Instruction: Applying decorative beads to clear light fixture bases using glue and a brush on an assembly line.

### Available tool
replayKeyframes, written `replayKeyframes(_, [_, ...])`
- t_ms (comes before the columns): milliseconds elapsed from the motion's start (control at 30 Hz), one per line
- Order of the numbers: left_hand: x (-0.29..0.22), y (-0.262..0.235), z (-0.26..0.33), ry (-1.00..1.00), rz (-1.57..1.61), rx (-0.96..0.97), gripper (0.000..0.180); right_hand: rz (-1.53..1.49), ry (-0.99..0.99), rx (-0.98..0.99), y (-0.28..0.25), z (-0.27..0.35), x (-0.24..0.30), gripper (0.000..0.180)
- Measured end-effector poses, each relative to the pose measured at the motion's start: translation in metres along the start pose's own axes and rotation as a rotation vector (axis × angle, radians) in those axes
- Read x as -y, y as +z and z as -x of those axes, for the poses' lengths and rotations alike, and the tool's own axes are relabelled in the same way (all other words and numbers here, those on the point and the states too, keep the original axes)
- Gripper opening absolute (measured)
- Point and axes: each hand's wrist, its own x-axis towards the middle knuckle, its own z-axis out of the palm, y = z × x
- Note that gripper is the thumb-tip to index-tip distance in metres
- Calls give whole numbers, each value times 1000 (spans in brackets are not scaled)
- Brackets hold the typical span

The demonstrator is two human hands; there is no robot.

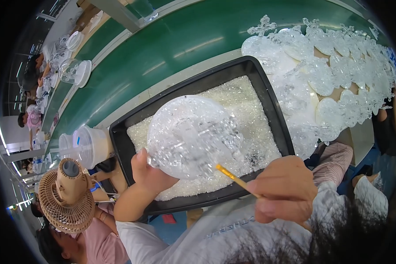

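My left hand [153,178] grips the lower left edge of a round white disc [174,119]. Clear, sparkling plastic shapes stand on the disc, too blurred to make out fully. It is held over a black tray [259,79] spread with white glittery granules [262,114]. Between the fingers of my right hand [286,189] is a thin paintbrush [231,175] with a gold ferrule. The brush tip points up and left at the lower right part of the disc. From this view I cannot tell whether it touches the clear shapes.
Many similar clear pieces on round bases [330,79] crowd the right side. Left of the tray are clear plastic tubs [90,145] and a tan fan [70,193]. A green surface [198,39] stretches behind. A person in pink [101,240] sits at lower left.
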Motion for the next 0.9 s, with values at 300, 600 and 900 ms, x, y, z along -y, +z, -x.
replayKeyframes(300, [1, 3, -8, 80, 13, 99, 90, 122, -2, 18, 5, -1, -5, 27])
replayKeyframes(600, [-1, -7, -9, 109, -144, 120, 90, 118, -3, 34, 2, -3, -5, 21])
replayKeyframes(900, [0, -2, -10, 158, -180, 83, 89, 111, 57, 25, 3, 0, -3, 26])
